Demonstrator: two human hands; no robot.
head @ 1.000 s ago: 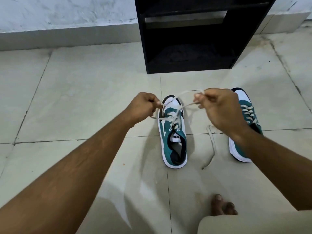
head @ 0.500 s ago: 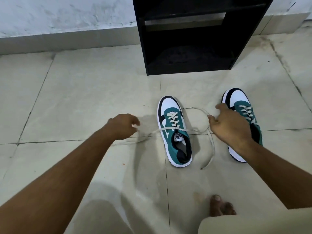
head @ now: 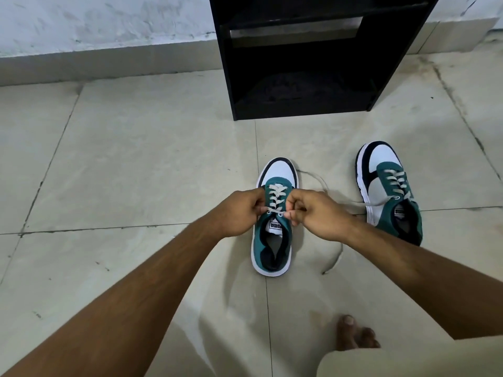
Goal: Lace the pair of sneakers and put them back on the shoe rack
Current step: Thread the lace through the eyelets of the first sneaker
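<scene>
— Where do we stand with the near sneaker (head: 273, 235)?

— It sits on the tiled floor (head: 130, 170) in front of the black shoe rack (head: 299, 77), toe pointing at the rack, heel toward us; we have both hands on it at the top of the lacing; our left hand (head: 239, 210) has its fingers curled in at the left eyelet, pinching the lace (head: 275, 195); our right hand (head: 315, 213) is curled the same way at the right eyelet, thumb and forefinger nipped on the lace just above the tongue label.

— And the loose end of the lace?

— It trails off to the right behind our right hand, loops over the floor beside the toe, and a further stretch lies on the tile below our right forearm; whether those are one end or two we cannot tell.

— The other sneaker (head: 392, 194)?

— It stands to the right of the first, apart from it, also toe toward the rack; its lace is crossed up the front, with one end lying out to the left toward our right hand.

— Anything else in view?

— Our bare toes (head: 353, 336) on the tile at the lower right, beside a pale trouser knee (head: 394, 360); the rack stands against the wall (head: 95, 23).
</scene>
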